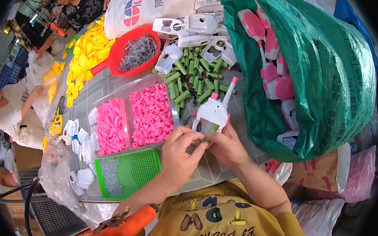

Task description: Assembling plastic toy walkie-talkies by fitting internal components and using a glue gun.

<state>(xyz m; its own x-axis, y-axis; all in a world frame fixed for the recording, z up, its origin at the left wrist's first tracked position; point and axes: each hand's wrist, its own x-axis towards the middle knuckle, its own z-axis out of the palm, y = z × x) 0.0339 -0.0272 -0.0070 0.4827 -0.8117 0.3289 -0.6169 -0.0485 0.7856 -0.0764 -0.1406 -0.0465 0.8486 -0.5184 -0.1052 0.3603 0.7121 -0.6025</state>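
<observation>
Item: white plastic toy shell (212,113) with pink trim and a thin pink-tipped stem, held at the near middle of the counter (210,171), just in front of the heap of green cylinders (193,80). Judged light, rigid and hollow; the smooth moulded faces look slippery, and the stem appears the weakest part, so the broad lower body is the better place to take hold.

Left hand (180,151): fingers curled together, tips pinching at the lower edge of the shell where a small part sits; what exactly is pinched is hidden by the fingers.

Right hand (227,148): closed around the shell's lower right side, thumb toward the left hand's fingertips, steadying it upright.

Surroundings:
- clear tray (130,117) of pink plastic pieces, just left of the hands
- green perforated tray (129,172) with small grey parts, nearer the left forearm
- red scoop (127,56) of grey metal pins, farther back
- yellow plastic pieces (86,53), far left
- more white shells (191,28) behind the green cylinders
- green sack (326,73) of pink-and-white shells, at right
- orange power tool (122,230), low left, untouched
</observation>
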